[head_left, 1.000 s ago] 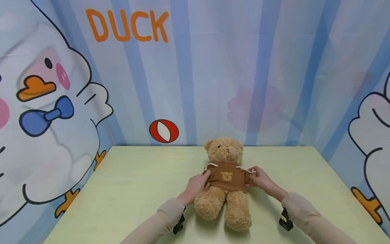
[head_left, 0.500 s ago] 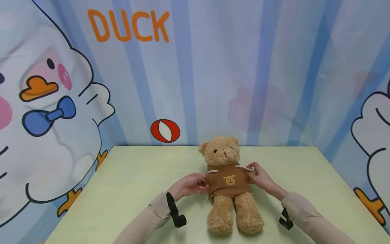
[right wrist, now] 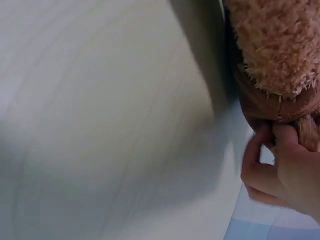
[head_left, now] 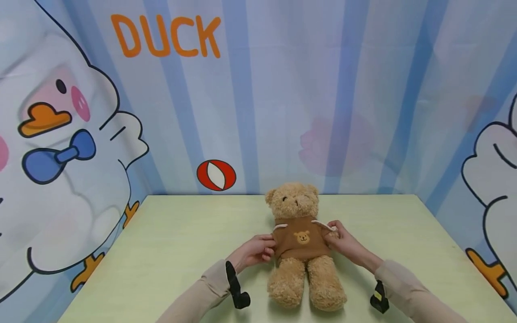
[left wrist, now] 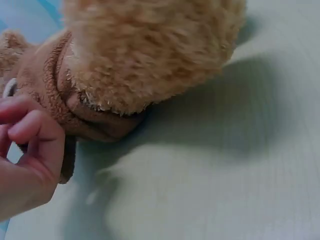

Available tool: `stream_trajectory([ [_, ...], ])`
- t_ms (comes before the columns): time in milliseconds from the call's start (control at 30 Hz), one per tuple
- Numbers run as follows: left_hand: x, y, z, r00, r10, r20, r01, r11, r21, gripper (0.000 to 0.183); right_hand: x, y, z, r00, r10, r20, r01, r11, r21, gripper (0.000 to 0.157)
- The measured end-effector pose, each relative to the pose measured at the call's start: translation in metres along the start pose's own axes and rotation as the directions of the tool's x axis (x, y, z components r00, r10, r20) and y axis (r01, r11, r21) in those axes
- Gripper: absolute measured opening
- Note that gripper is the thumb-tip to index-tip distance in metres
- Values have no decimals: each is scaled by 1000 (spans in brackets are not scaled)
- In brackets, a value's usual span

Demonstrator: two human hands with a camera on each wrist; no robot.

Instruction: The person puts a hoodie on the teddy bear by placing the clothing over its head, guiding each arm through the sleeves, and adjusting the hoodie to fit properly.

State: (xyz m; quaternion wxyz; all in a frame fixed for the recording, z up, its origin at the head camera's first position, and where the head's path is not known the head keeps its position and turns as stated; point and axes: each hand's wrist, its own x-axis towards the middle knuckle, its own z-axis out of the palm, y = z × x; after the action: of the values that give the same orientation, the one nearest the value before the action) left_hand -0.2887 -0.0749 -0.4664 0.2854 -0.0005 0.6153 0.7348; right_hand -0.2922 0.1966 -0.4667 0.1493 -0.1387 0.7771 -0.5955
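A light-brown teddy bear (head_left: 294,202) lies face up in the head view, its head toward the table's far edge. It wears a brown sweater (head_left: 291,249) with a small bear face on the chest and white cords at the shoulders. My left hand (head_left: 254,252) pinches the sleeve on the bear's left-hand side as seen here; curled fingers show in the left wrist view beside the sweater's fleecy hem (left wrist: 62,107). On the opposite side my right hand (head_left: 346,243) grips the other sleeve, near a white cord end. Thumb and fingers (right wrist: 260,175) meet at the brown cloth in the right wrist view.
The pale green table (head_left: 181,233) runs back to a blue striped curtain (head_left: 274,98) printed with ducks and a red ball. Dark wrist cameras (head_left: 241,299) hang below both of my cuffs.
My left hand has shifted left from the bear's side to its sleeve. The bear's legs have swung right and its body lies straighter. My right hand has stayed at its sleeve.
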Motion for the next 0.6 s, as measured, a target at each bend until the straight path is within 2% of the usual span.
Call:
stream_trajectory([
  [100,10,-12,-5,1000,2,-17,-2,1000,5,34,0,-1,1,999,26,45,-25,999,-19,30],
  [167,10,-13,-3,999,24,-35,-22,999,44,37,1,-3,4,1000,25,14,-24,999,-24,28],
  [267,7,-10,2,996,84,-43,-76,984,164,40,2,-2,9,998,19,-64,-20,1000,-16,23],
  [333,6,-7,5,991,136,-14,-127,953,277,41,2,0,10,994,11,-105,-12,1000,-10,22],
  [400,5,-5,4,980,192,41,-192,895,402,40,2,2,10,994,-3,-109,2,1000,-9,22],
  [433,5,-5,3,972,220,84,-233,850,473,39,2,3,10,994,-16,-106,14,1000,-18,22],
  [500,4,-4,0,951,263,162,-307,740,599,35,3,4,9,995,-38,-93,36,999,-26,22],
  [600,2,-2,-5,920,301,250,-384,578,720,27,4,5,10,996,-68,-64,65,997,-45,22],
])
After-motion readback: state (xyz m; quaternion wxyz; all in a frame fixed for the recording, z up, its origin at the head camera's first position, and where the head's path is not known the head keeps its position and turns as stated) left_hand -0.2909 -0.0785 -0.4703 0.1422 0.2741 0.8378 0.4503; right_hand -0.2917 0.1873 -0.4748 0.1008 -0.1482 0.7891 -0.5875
